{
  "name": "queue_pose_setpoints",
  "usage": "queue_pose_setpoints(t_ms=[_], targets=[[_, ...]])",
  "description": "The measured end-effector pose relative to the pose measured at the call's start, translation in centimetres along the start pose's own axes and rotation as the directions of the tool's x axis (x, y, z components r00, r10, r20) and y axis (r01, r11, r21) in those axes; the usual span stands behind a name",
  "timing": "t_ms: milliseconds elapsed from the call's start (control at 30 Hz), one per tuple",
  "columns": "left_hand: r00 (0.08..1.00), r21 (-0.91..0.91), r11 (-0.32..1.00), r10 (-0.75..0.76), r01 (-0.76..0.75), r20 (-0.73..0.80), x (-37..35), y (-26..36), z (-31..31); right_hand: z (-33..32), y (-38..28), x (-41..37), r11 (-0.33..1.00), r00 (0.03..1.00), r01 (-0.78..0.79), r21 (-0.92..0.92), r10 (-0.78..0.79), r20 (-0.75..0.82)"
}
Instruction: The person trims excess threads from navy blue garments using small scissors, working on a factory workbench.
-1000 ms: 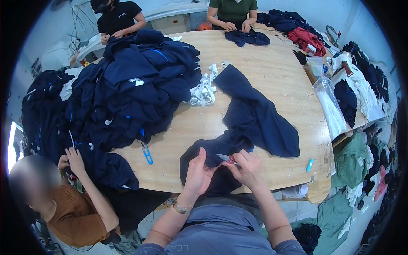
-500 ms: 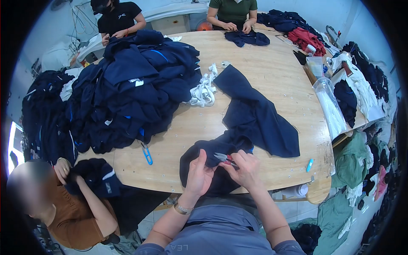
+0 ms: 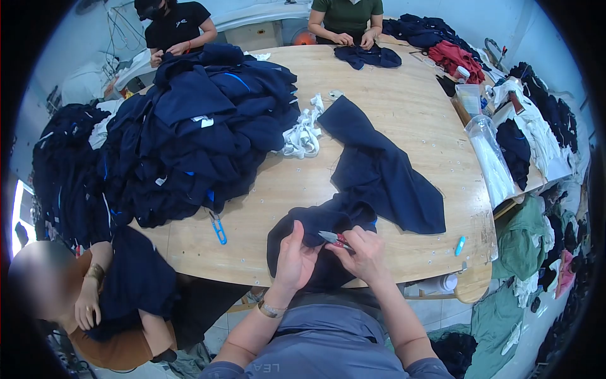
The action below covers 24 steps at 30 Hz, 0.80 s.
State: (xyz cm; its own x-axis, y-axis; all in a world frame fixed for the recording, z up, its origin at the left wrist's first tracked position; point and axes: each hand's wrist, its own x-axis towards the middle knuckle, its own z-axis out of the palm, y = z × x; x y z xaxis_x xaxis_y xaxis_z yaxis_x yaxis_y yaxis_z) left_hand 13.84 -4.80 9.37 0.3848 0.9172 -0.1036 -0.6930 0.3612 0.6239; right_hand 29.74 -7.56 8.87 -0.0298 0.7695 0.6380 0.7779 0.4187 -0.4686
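Head view: on the table (image 3: 290, 196), the big navy heap (image 3: 202, 145) could slump if someone tugs a low piece. The navy cloth (image 3: 391, 180) lies flat toward the middle, bunched at the near edge under both hands; might slide off if pulled lapward. L hand (image 3: 298, 262): thumb spread wide, fingers at the cloth; can't tell if they grip it. R hand (image 3: 365, 256): closed round the red snips (image 3: 329, 237), tips aimed toward L thumb, so a slip could nick skin or, w/ dark folds hiding layers, cut the wrong bit.

Counts: 1 table; 1 big heap (pieces uncountable); 3 co-workers, i.e. 1 in black (image 3: 180, 30), 1 in green (image 3: 347, 18), 1 in brown (image 3: 107, 346); 1 navy cloth under the hands; 1 bunch white strips (image 3: 303, 139); 2 snips, i.e. red pr in R hand, blue pr (image 3: 219, 230) lying loose; 1 turquoise tool (image 3: 460, 246), type unclear.
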Motion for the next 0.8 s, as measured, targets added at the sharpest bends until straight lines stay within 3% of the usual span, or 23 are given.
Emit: queue_pose_setpoints(t_ms=[533, 633, 733, 800], targets=[[1.0, 0.014, 1.0, 0.008, -0.008, 0.012, -0.2, -0.5, -0.3, 0.4, -0.5, 0.2, 0.995, 0.998, -0.053, 0.088, 0.05, 0.033], [0.998, -0.001, 0.999, 0.032, -0.032, -0.048, -0.2, -0.2, 1.1, 1.0, -0.8, -0.6, 0.766, 0.888, -0.43, 0.477, 0.455, 0.07], [0.998, 0.001, 1.0, 0.03, -0.03, -0.056, -0.2, -0.1, 1.3, 1.0, -1.9, -0.2, 0.553, 0.809, -0.472, 0.686, 0.581, 0.089], [0.998, -0.007, 1.0, -0.012, 0.011, -0.06, -0.2, -0.2, 0.8, 0.9, -3.0, 0.8, 0.784, 0.904, -0.337, 0.522, 0.424, -0.055]])
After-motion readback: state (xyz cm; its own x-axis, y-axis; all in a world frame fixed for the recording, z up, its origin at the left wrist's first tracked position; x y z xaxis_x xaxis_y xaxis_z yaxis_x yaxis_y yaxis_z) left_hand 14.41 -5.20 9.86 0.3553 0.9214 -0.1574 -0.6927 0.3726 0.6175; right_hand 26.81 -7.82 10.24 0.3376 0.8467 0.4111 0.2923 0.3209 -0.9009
